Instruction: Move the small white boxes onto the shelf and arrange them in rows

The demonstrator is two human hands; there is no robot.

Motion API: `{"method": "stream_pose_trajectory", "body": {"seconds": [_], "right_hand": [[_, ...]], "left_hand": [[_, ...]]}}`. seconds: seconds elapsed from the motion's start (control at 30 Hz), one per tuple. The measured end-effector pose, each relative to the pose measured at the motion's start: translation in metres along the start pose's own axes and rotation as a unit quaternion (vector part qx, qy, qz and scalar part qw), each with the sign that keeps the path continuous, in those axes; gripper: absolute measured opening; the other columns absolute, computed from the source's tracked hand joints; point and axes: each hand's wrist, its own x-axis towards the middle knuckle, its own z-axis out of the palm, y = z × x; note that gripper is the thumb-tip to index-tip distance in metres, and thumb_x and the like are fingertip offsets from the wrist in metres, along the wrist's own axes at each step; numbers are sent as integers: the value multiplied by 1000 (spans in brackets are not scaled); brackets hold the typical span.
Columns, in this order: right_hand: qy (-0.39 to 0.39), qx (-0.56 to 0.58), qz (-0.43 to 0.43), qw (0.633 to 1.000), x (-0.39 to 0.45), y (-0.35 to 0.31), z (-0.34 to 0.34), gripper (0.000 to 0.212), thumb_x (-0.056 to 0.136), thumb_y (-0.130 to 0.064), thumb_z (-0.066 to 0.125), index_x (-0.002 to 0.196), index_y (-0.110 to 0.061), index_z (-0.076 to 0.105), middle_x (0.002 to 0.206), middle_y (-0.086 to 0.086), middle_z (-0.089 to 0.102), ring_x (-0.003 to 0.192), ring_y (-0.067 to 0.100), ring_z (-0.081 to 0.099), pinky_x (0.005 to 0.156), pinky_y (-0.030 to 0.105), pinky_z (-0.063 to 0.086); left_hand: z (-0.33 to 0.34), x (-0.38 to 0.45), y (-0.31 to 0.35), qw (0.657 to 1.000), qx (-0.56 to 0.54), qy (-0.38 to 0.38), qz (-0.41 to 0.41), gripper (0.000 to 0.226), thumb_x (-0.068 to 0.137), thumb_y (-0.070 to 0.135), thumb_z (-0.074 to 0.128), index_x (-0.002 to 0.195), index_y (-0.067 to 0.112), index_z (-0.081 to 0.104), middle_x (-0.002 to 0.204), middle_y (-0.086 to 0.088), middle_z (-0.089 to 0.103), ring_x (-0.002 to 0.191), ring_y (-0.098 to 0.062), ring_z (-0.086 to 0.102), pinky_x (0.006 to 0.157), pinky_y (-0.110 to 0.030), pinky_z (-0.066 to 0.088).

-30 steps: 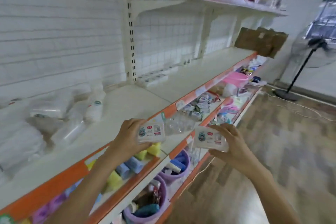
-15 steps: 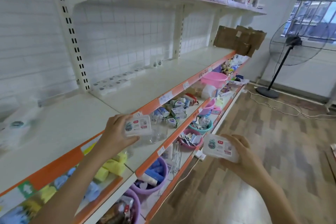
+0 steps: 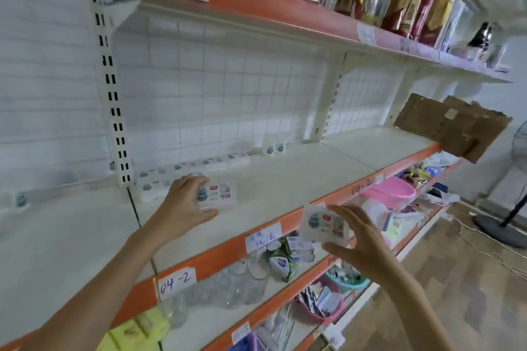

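Observation:
My left hand (image 3: 182, 202) grips a small white box (image 3: 219, 194) and holds it low over the white shelf (image 3: 285, 179), just right of the boxes lying there. Several small white boxes (image 3: 194, 165) lie in rows at the back left of that shelf, and two more boxes (image 3: 274, 145) stand upright against the wire back. My right hand (image 3: 359, 236) holds a second white box (image 3: 323, 222) in front of the shelf's orange edge, off the shelf.
An upper shelf (image 3: 285, 14) tagged 04-3 carries red and gold packets. A torn cardboard piece (image 3: 450, 125) hangs at the right end. Lower shelves hold glass jars (image 3: 242, 282), a pink basin (image 3: 390, 191) and small goods. A fan base (image 3: 502, 225) stands on the wooden floor.
My left hand has reached forward over the shelf with its box, up to the rows at the back left. My right hand has risen with its box to the shelf's edge.

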Motion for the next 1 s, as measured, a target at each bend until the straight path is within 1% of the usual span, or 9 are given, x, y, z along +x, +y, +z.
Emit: {"method": "stream_pose_trajectory", "body": {"seconds": [0.13, 0.23, 0.33, 0.43, 0.57, 0.77, 0.83, 0.93, 1.0], "right_hand": [[-25, 17, -39, 999, 61, 23, 9, 69, 74, -27, 75, 134, -32, 41, 121, -11, 37, 109, 4, 34, 90, 22, 42], [-65, 62, -74, 993, 111, 39, 22, 69, 73, -25, 76, 134, -28, 43, 118, -11, 35, 110, 9, 37, 97, 29, 40], [-91, 67, -126, 986, 159, 54, 36, 69, 73, -26, 76, 133, -27, 44, 116, -10, 36, 109, 8, 34, 98, 26, 34], [-112, 78, -182, 974, 202, 71, 49, 68, 73, -29, 77, 133, -24, 44, 116, -11, 36, 109, 8, 32, 97, 23, 30], [-156, 94, -239, 954, 249, 83, 65, 69, 74, -32, 75, 134, -24, 43, 118, -11, 35, 115, 13, 34, 101, 23, 28], [-232, 79, -278, 929, 296, 84, 96, 69, 85, -35, 64, 142, -20, 29, 140, 1, 30, 131, 19, 24, 107, 24, 21], [-254, 60, -288, 922, 305, 84, 107, 70, 87, -36, 60, 144, -19, 24, 141, 2, 29, 131, 20, 25, 107, 25, 21], [-283, 33, -296, 912, 317, 83, 122, 70, 88, -37, 58, 145, -19, 21, 140, 3, 30, 127, 21, 28, 107, 30, 26], [-304, 50, -279, 910, 321, 80, 131, 69, 88, -35, 59, 145, -21, 22, 141, 3, 31, 127, 21, 29, 107, 32, 28]], "left_hand": [[10, 28, 2, 999, 10, 6, -40, 73, 75, 33, 74, 135, 11, 40, 134, -7, 41, 125, -20, 30, 92, -19, 22], [21, 46, 0, 998, 36, 11, -60, 88, 62, 58, 63, 134, 13, 41, 132, -4, 43, 123, -19, 32, 92, -20, 24], [34, 65, 1, 994, 49, 36, -92, 78, 71, 42, 73, 135, 14, 40, 134, -2, 41, 125, -17, 32, 96, -21, 25], [48, 84, 1, 990, 63, 62, -114, 82, 64, 52, 67, 134, 16, 41, 126, 6, 39, 124, -15, 31, 96, -19, 24], [69, 107, 5, 981, 72, 93, -153, 69, 76, 33, 74, 134, 19, 41, 129, 5, 42, 124, -14, 33, 97, -20, 26], [93, 144, 3, 970, 114, 66, -205, 70, 80, 39, 68, 139, 17, 37, 142, 1, 38, 132, -14, 28, 103, -21, 20], [97, 148, -2, 964, 139, 55, -221, 70, 81, 43, 66, 140, 19, 36, 144, 0, 36, 134, -17, 26, 107, -24, 17], [98, 145, -18, 946, 208, 18, -247, 85, 72, 68, 53, 140, 20, 37, 143, 0, 36, 133, -18, 24, 109, -25, 12], [99, 141, -30, 938, 242, 8, -249, 80, 77, 63, 55, 141, 19, 36, 146, 1, 32, 136, -17, 19, 111, -26, 8]]}}
